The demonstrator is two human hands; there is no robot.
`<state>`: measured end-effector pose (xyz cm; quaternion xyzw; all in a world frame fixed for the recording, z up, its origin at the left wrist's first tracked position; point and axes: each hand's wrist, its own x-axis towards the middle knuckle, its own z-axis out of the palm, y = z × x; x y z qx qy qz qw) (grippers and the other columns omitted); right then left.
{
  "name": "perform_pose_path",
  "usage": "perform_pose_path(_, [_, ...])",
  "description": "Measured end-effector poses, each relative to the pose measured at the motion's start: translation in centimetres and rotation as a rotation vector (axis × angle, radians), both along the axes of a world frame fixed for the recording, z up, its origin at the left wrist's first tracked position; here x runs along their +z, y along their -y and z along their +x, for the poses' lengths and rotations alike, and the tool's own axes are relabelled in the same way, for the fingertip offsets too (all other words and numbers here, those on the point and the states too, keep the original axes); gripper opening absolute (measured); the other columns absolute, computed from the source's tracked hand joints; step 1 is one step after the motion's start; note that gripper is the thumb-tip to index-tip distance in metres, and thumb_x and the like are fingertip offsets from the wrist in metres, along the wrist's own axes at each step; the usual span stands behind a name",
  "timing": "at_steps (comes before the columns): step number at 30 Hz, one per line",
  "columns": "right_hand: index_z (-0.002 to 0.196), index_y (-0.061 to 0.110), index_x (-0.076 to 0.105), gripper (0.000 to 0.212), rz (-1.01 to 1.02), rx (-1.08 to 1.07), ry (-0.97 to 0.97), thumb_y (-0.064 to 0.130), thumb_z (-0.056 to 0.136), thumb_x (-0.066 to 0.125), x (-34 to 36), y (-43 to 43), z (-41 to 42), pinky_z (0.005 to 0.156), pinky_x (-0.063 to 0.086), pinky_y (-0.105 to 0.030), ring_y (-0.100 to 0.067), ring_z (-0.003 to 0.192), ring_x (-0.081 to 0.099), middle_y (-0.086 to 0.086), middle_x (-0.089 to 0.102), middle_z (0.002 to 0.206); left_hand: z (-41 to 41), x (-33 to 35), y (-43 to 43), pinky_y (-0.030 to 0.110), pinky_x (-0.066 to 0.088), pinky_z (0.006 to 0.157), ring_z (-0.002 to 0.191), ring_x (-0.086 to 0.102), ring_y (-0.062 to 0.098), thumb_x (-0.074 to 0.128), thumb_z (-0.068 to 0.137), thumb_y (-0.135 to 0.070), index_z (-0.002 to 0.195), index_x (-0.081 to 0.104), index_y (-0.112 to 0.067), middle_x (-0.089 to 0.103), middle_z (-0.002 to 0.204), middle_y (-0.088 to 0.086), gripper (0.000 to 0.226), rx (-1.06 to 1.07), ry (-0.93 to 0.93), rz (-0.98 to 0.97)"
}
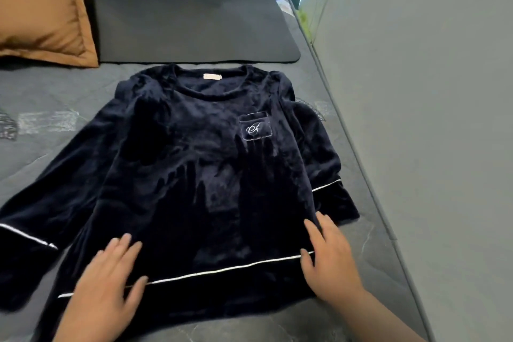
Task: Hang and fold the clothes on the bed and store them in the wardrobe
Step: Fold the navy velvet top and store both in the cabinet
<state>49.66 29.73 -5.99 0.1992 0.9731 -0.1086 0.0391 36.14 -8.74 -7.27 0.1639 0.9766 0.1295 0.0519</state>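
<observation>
Smoothing first — your left hand [108,283] and right hand [330,261] rest flat, fingers straight, on the navy top [194,161]; sweep outward before folding the sleeves [41,197] in.

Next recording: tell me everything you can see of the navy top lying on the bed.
The navy top looks like plush velour. It lies front up, spread flat on the grey bed cover, with the neck away from the camera and both long sleeves spread outward. It has a round neckline with a pale label, a chest pocket with a white monogram, and white piping near the hem and cuffs. The left hand and right hand rest flat-fingered on its lower part.
</observation>
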Motion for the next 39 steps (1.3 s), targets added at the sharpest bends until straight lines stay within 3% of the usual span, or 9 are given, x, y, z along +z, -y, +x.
perform_pose_path(3, [0.143,0.020,0.046,0.062,0.097,0.440,-0.007,0.042,0.085,0.051,-0.8,0.6,-3.7,0.118,0.022,-0.045,-0.026,0.143,0.034,-0.008,0.037,0.154,-1.2,-1.2,-6.3,0.037,0.010,0.117,0.140,0.032,0.028,0.018,0.090,-0.071,0.143,0.045,-0.013,0.039,0.150,0.012,0.083,-0.380,-0.005,-0.105])
perform_pose_path(6, [0.146,0.020,0.042,0.068,0.205,0.587,0.101,0.050,0.086,0.045,-2.1,-0.4,-8.0,0.120,0.021,-0.048,-0.028,0.145,0.029,-0.011,0.032,0.156,-2.5,-3.0,-10.3,0.044,0.010,0.115,0.144,0.027,0.028,0.037,0.080,-0.077,0.148,0.036,-0.022,0.031,0.154,0.008,0.088,-0.404,-0.004,-0.206])
perform_pose_path(10, [0.152,0.021,0.030,0.073,0.181,0.475,0.173,0.055,0.088,0.038,-4.8,-1.6,-10.7,0.119,0.004,-0.045,-0.026,0.150,0.015,-0.011,0.021,0.160,-3.0,-5.9,-12.5,0.050,0.015,0.113,0.145,0.024,0.029,0.040,0.081,-0.074,0.148,0.035,-0.020,0.030,0.155,0.012,0.086,-0.381,-0.009,-0.248])
perform_pose_path(18, [0.142,0.021,0.049,0.075,0.017,0.402,0.107,0.048,0.072,0.056,-7.4,-1.6,-11.0,0.113,0.021,-0.042,-0.024,0.139,0.041,-0.007,0.046,0.148,-11.0,-7.3,-18.2,0.050,0.016,0.114,0.146,0.021,0.031,0.036,0.090,-0.063,0.150,0.030,-0.017,0.025,0.156,0.014,0.076,-0.451,-0.098,-0.188])
perform_pose_path(26, [0.131,0.026,0.061,0.076,-0.105,0.410,0.108,0.051,0.059,0.058,-8.3,-2.7,-12.2,0.113,0.020,-0.036,-0.019,0.132,0.043,-0.002,0.058,0.138,-18.1,-7.4,-24.7,0.052,0.010,0.119,0.136,0.035,0.033,0.052,0.077,-0.059,0.135,0.052,-0.019,0.049,0.139,0.018,0.071,-0.542,-0.100,-0.068])
perform_pose_path(30, [0.124,0.029,0.066,0.061,-0.096,0.429,0.081,0.049,0.067,0.058,-8.7,-3.1,-12.1,0.107,0.033,-0.036,-0.019,0.123,0.058,-0.001,0.063,0.132,-22.0,-7.0,-31.3,0.051,0.008,0.119,0.148,0.017,0.028,0.044,0.082,-0.061,0.148,0.034,-0.022,0.027,0.157,0.011,0.078,-0.477,-0.096,-0.094])
perform_pose_path(33, [0.123,0.032,0.061,0.036,-0.031,0.437,-0.010,0.042,0.091,0.048,-8.6,-3.4,-12.0,0.105,0.038,-0.033,-0.012,0.113,0.064,0.005,0.068,0.123,-22.4,-8.0,-32.5,0.050,0.009,0.119,0.149,0.013,0.024,0.037,0.085,-0.062,0.151,0.029,-0.022,0.023,0.159,0.007,0.078,-0.422,-0.057,-0.167])
perform_pose_path(37, [0.108,0.031,0.055,0.035,0.010,0.317,-0.147,0.031,0.106,0.019,-6.6,-4.0,-16.0,0.105,0.030,-0.017,0.007,0.107,0.054,0.017,0.045,0.127,-22.6,-8.9,-32.2,0.050,0.017,0.115,0.146,0.023,0.025,0.044,0.080,-0.056,0.147,0.038,-0.019,0.031,0.155,0.008,0.076,-0.436,-0.038,-0.133])
perform_pose_path(39, [0.088,0.029,0.070,0.033,-0.197,0.026,-0.356,0.027,0.103,0.040,-4.5,-5.4,-19.8,0.093,0.031,-0.003,0.014,0.093,0.045,0.034,0.030,0.123,-23.0,-9.1,-32.3,0.050,0.019,0.114,0.144,0.025,0.024,0.047,0.077,-0.053,0.145,0.042,-0.018,0.034,0.154,0.009,0.077,-0.439,-0.066,-0.114])
